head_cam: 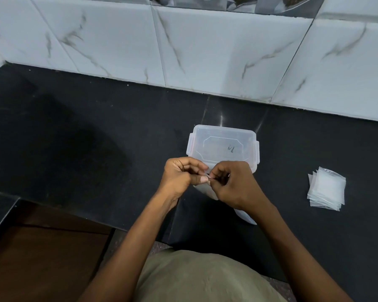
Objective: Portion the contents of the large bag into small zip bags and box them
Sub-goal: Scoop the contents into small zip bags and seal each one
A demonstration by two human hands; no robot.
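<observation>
Clear plastic is pinched between both hands: the left hand point(181, 174) and right hand point(234, 184) each grip the top edge of a bag point(207, 191) with thumb and curled fingers, the bag hanging below them. Probably it is being opened or sealed; keep the pinches close together and work along the strip. The box point(223, 147) sits just beyond the fingers, spare bags point(326, 187) well right.

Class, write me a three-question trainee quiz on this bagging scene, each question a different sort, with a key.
1. True or false: the plastic box has its lid on.
2. Which side of the box is the stack of small bags on: A left, B right?
3. Fill in: both hands, left hand and right hand, pinch the top of a clear ____.

Key: 1 true; 2 B; 3 bag.
</observation>
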